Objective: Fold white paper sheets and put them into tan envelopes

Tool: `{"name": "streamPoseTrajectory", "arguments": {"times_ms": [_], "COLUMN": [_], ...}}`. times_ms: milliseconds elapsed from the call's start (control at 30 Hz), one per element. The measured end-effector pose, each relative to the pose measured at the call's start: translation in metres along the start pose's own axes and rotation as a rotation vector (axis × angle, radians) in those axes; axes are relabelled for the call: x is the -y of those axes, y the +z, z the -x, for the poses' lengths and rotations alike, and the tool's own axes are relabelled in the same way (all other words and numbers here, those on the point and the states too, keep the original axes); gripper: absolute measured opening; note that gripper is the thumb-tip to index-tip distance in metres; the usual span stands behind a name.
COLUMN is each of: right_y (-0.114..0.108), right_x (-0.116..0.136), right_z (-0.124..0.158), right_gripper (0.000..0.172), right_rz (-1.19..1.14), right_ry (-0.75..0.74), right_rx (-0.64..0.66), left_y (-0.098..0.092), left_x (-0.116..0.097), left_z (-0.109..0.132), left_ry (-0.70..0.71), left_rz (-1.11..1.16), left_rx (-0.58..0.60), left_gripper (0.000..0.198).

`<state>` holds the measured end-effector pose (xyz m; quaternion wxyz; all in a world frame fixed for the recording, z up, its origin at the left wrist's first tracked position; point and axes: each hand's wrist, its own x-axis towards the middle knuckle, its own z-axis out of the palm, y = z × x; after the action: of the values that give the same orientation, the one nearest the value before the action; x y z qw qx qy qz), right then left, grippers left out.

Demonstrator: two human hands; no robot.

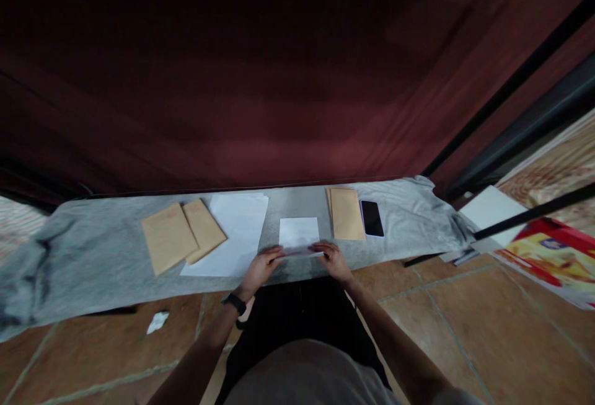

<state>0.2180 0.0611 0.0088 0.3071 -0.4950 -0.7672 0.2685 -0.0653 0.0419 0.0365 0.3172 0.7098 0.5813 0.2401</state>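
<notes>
A small white sheet of paper [299, 231] lies on a grey cloth [93, 256] spread over the floor. My left hand [263, 267] and my right hand [331, 255] both pinch the sheet's near edge, which is lifted into a fold. The left wrist wears a black watch. Left of the sheet is a stack of white paper [237, 231]. Two brown envelopes [181, 234] lie further left.
A pile of brown envelopes [346, 213] and a black phone [372, 218] lie right of the sheet. A crumpled paper scrap [158, 321] sits on the tiled floor. A dark red curtain hangs behind. Printed boards [548, 250] lie at the right.
</notes>
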Motion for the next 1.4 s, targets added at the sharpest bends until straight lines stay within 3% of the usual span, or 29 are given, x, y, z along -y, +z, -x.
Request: {"name": "streamPoseTrajectory", "arguments": {"times_ms": [67, 167, 433, 767, 1200, 1400], "right_y": [0.000, 0.003, 0.010, 0.015, 0.018, 0.022], "right_x": [0.002, 0.006, 0.016, 0.025, 0.031, 0.035], "right_z": [-0.004, -0.013, -0.033, -0.048, -0.053, -0.055], "right_gripper": [0.019, 0.020, 0.025, 0.022, 0.031, 0.032], "right_rz": [0.076, 0.152, 0.284, 0.367, 0.398, 0.443], "right_ry": [0.048, 0.118, 0.274, 0.428, 0.498, 0.450], "right_rx": [0.002, -0.025, -0.082, -0.084, -0.083, -0.100], "left_y": [0.000, 0.000, 0.002, 0.001, 0.001, 0.001], "left_x": [-0.006, -0.014, -0.022, -0.028, -0.037, -0.041], "left_z": [-0.004, -0.016, -0.045, -0.062, -0.073, -0.077], "left_ry": [-0.096, -0.204, -0.283, -0.370, -0.487, -0.523], "left_rz": [-0.043, -0.099, -0.188, -0.289, -0.373, -0.395], "left_rx": [-0.014, -0.051, -0.128, -0.117, -0.073, -0.063], "left_gripper": [0.024, 0.028, 0.025, 0.027, 0.029, 0.031]}}
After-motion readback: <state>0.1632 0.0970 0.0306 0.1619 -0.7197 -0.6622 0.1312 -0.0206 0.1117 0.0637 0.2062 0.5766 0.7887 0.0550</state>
